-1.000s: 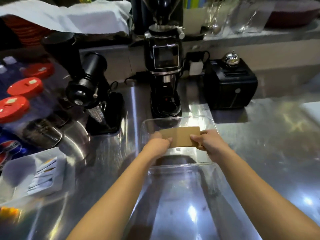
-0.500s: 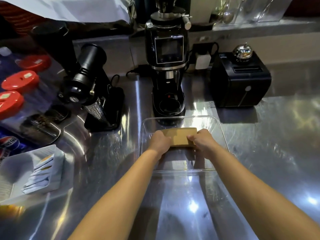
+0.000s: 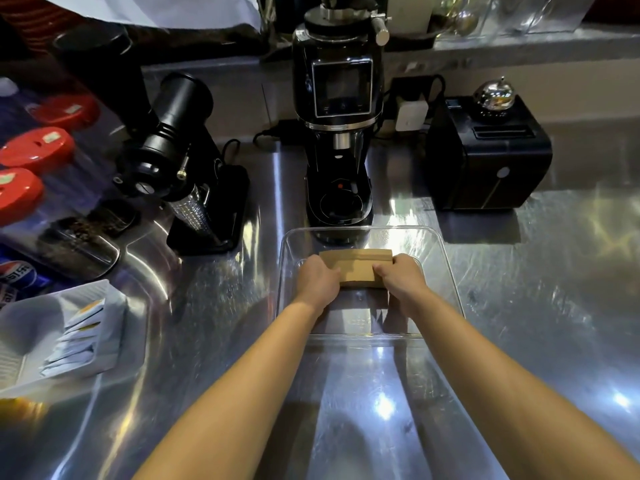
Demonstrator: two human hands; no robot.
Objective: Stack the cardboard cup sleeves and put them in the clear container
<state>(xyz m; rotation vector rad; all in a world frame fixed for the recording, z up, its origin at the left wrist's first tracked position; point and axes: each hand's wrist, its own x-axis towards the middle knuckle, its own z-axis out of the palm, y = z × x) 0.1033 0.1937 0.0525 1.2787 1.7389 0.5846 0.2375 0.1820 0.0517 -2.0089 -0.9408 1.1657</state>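
Observation:
A brown stack of cardboard cup sleeves (image 3: 356,266) sits low inside the clear container (image 3: 446,268) on the steel counter. My left hand (image 3: 317,282) grips the stack's left end and my right hand (image 3: 401,278) grips its right end. Both hands are inside the container's walls. The lower part of the stack is hidden behind my fingers, so I cannot tell whether it rests on the container's floor.
A black coffee grinder (image 3: 341,126) stands just behind the container. A tilted black grinder (image 3: 173,150) is at the left, a black box (image 3: 488,157) with a chrome bell at the right. Red-lidded jars (image 3: 34,150) and a white tray of sachets (image 3: 69,334) line the left side.
Both hands have lowered the sleeve stack from above the container's rim down into it. The view has tilted so the container appears farther from me.

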